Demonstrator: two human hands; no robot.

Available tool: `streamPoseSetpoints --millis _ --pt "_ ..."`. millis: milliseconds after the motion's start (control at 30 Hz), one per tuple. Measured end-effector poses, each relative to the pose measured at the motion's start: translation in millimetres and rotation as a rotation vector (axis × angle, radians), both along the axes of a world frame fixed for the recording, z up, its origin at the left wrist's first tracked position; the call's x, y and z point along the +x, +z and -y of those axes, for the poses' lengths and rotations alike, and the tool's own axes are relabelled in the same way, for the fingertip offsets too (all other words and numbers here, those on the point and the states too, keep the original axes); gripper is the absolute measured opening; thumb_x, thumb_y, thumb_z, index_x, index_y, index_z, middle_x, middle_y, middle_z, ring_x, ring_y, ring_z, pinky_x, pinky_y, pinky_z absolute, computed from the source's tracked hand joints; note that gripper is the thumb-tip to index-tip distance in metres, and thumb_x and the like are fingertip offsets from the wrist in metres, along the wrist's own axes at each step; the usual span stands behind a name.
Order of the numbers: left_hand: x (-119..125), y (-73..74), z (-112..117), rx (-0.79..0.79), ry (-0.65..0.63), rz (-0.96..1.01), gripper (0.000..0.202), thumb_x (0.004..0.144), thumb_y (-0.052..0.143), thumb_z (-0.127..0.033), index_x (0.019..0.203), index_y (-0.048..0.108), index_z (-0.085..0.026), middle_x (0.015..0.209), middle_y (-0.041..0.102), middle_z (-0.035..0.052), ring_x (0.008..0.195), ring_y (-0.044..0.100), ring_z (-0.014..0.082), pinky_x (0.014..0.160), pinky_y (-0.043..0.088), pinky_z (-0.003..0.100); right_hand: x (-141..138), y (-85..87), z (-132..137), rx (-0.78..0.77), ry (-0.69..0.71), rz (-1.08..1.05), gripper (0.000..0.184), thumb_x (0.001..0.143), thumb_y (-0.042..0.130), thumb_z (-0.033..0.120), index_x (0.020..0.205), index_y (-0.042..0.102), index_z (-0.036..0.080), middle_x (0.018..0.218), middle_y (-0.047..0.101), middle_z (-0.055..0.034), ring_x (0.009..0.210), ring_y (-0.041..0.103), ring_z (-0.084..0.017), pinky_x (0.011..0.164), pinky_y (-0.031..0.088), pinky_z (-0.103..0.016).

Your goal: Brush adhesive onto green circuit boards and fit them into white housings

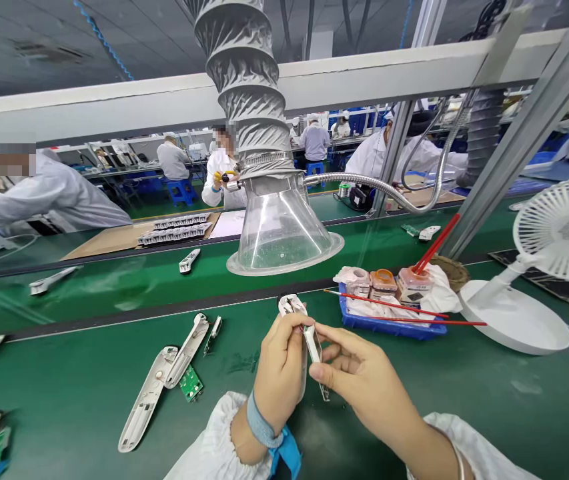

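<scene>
Both my hands are together over the green workbench. My left hand (pixel 281 363), with a grey-blue wrist strap, is closed around a long white plastic housing (pixel 291 305); wires or small parts show in its open far end. The fingertips of my right hand (pixel 364 370) pinch a narrow white plastic piece (pixel 313 345) against the housing's right side. Most of the housing is hidden by my fingers. To the left lie two open white housing shells (pixel 147 400), one overlapping the other, with a green circuit board (pixel 191 385) beside them. A small dark-and-white part (pixel 213 335) rests near their far end.
A clear extraction hood (pixel 284 233) hangs just beyond my hands. At the right stand a blue tray (pixel 394 328) with bottles, tissue and red sticks, and a white fan (pixel 539 313). Behind runs a green belt (pixel 129 293) carrying white housings. Co-workers sit across.
</scene>
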State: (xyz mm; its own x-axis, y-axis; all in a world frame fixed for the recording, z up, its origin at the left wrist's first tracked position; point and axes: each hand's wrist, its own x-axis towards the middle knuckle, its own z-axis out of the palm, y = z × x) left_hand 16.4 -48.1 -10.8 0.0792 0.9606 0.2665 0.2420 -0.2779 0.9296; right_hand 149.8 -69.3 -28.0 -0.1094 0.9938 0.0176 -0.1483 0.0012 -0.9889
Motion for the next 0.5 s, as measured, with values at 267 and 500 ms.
streamPoseSetpoints --millis 267,500 --pt "6.7 -2.0 9.0 0.052 -0.03 -0.036 0.03 0.09 0.039 -0.022 0.109 0.062 -0.023 0.096 0.06 0.0073 0.087 0.055 0.0206 0.076 0.041 0.027 -10.0 9.4 -1.2 0.169 -0.268 0.073 0.039 0.063 0.076 0.023 0.101 0.068 0.021 0.085 0.059 -0.0032 0.067 0.058 -0.014 0.053 0.054 -0.022" --pt "2.5 -9.9 6.0 0.095 -0.074 -0.171 0.036 0.087 0.036 -0.013 0.109 0.062 -0.022 0.095 0.057 0.0084 0.083 0.053 0.0205 0.073 0.039 0.027 -10.9 2.1 -4.3 0.136 -0.312 0.116 0.033 0.061 0.076 0.021 0.093 0.07 0.018 0.081 0.06 -0.0032 0.065 0.06 -0.015 0.051 0.053 -0.022"
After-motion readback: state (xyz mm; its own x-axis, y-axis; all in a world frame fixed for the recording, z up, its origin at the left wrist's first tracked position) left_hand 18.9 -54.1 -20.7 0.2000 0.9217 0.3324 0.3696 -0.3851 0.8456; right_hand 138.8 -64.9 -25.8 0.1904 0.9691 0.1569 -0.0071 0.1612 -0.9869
